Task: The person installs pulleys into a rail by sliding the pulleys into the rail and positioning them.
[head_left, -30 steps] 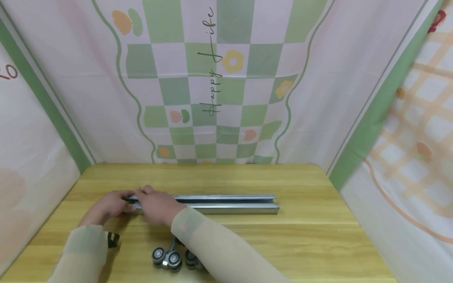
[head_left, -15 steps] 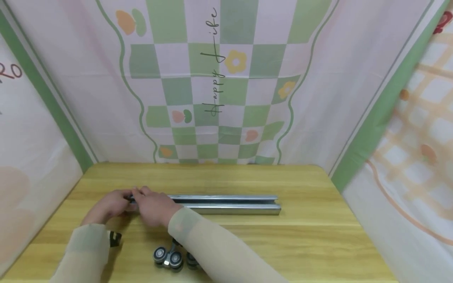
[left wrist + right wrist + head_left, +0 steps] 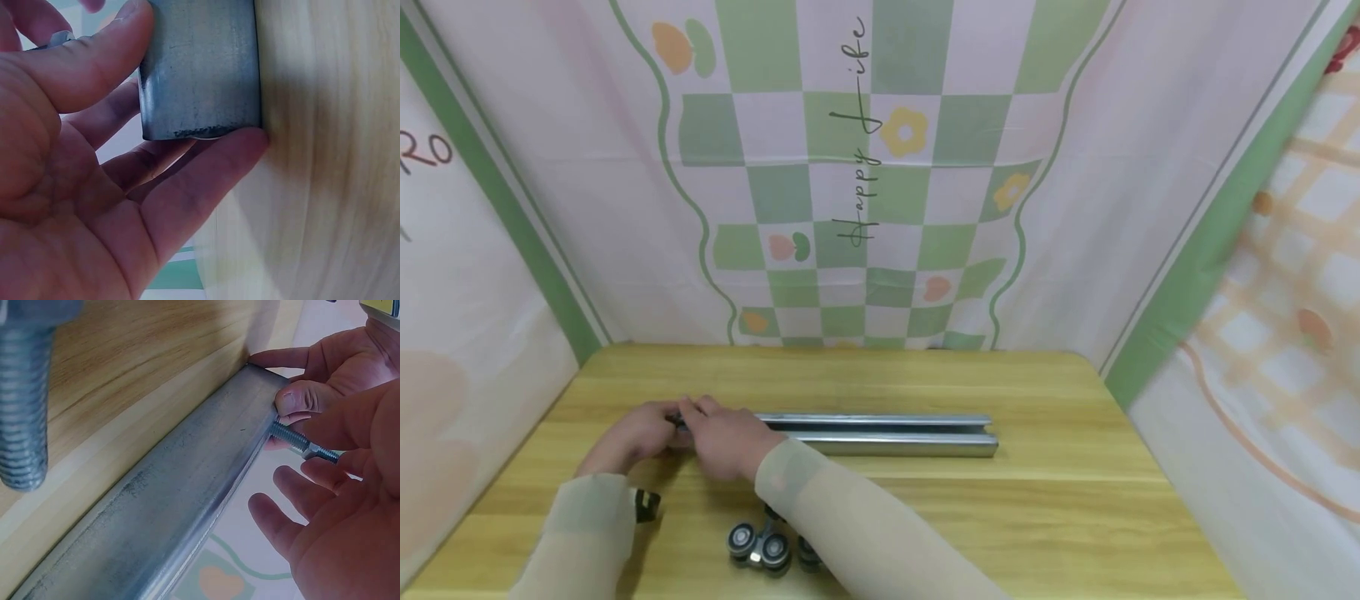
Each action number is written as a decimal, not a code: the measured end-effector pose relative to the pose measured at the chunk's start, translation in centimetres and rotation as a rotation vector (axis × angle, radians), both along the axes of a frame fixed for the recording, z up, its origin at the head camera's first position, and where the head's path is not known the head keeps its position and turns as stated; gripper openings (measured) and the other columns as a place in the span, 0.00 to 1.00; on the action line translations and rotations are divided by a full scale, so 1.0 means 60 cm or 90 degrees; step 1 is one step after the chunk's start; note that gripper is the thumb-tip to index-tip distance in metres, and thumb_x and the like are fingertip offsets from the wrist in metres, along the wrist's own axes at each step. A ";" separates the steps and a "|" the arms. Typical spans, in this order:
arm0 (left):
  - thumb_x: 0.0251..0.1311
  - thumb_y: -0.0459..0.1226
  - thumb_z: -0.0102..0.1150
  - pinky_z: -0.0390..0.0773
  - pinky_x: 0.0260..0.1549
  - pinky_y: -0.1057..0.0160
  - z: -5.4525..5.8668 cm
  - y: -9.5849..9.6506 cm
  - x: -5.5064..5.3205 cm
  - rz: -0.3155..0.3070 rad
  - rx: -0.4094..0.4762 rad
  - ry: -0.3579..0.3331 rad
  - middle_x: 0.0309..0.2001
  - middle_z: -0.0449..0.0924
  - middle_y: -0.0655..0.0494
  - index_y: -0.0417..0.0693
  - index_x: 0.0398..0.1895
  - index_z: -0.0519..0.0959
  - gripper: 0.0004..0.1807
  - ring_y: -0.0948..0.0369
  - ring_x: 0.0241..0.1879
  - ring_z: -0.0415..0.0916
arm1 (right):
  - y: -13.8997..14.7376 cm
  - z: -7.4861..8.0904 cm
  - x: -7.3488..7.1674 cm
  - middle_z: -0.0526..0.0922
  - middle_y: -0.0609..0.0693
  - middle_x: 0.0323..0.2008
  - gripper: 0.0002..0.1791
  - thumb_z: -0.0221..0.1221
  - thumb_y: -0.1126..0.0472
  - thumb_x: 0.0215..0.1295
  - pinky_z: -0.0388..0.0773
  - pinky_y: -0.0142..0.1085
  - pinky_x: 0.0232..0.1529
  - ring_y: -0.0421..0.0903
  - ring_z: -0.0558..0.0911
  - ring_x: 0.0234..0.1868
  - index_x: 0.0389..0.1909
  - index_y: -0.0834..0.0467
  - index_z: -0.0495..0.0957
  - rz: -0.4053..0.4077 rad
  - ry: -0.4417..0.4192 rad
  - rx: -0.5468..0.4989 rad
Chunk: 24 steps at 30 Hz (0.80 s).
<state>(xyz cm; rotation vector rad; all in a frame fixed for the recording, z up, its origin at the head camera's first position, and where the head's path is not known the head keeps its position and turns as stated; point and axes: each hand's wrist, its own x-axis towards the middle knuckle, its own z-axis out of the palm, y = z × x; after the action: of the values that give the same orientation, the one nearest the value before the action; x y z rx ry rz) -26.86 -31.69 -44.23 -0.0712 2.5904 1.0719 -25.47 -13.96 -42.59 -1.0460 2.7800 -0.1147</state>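
A grey metal channel rail [image 3: 895, 446] lies across the table, its slot facing up. At its left end my left hand [image 3: 638, 433] holds it, thumb on the side wall and fingers at the end face, as the rail end [image 3: 200, 69] shows in the left wrist view. My right hand [image 3: 730, 440] reaches over the rail close to my left fingers. In the right wrist view, a threaded bolt [image 3: 289, 435] with a nut stands out of the slot, and my right fingers [image 3: 328, 472] pinch its outer end. Whatever it joins inside the rail is hidden.
Nearer me on the table [image 3: 1075, 500] stands a wheeled roller trolley [image 3: 760, 548], with a second one [image 3: 808, 554] partly behind my right sleeve. A threaded stud [image 3: 24, 406] looms close in the right wrist view. Printed curtains [image 3: 880, 208] surround the table's back and sides.
My right hand has shifted slightly left toward the rail's end. The whole head view has drifted a little rightward; my left hand keeps its place on the rail.
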 end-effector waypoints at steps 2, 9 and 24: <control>0.62 0.31 0.60 0.80 0.44 0.47 0.000 0.001 0.000 0.003 0.001 -0.005 0.66 0.61 0.25 0.32 0.70 0.65 0.32 0.32 0.59 0.66 | 0.000 -0.001 0.001 0.51 0.38 0.75 0.47 0.59 0.57 0.69 0.73 0.28 0.31 0.33 0.72 0.24 0.80 0.45 0.40 -0.002 -0.002 -0.002; 0.62 0.32 0.60 0.79 0.46 0.45 0.003 0.001 -0.002 0.006 -0.002 -0.020 0.67 0.60 0.25 0.32 0.70 0.64 0.33 0.32 0.60 0.65 | 0.000 0.000 0.000 0.51 0.38 0.76 0.47 0.59 0.57 0.69 0.75 0.34 0.52 0.33 0.76 0.40 0.80 0.44 0.41 -0.002 0.002 0.004; 0.56 0.35 0.68 0.78 0.42 0.46 0.006 0.004 0.004 -0.015 -0.022 0.021 0.47 0.78 0.39 0.35 0.54 0.77 0.23 0.45 0.46 0.75 | 0.157 0.027 -0.002 0.50 0.47 0.78 0.42 0.56 0.60 0.68 0.67 0.29 0.62 0.40 0.70 0.65 0.80 0.53 0.47 0.032 -0.006 -0.035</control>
<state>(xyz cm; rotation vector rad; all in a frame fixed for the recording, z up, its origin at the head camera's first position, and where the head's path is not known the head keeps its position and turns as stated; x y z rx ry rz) -26.65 -31.45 -43.89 -0.0319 2.6321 1.0294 -25.61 -4.55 -40.96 -1.1233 2.7543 -0.1897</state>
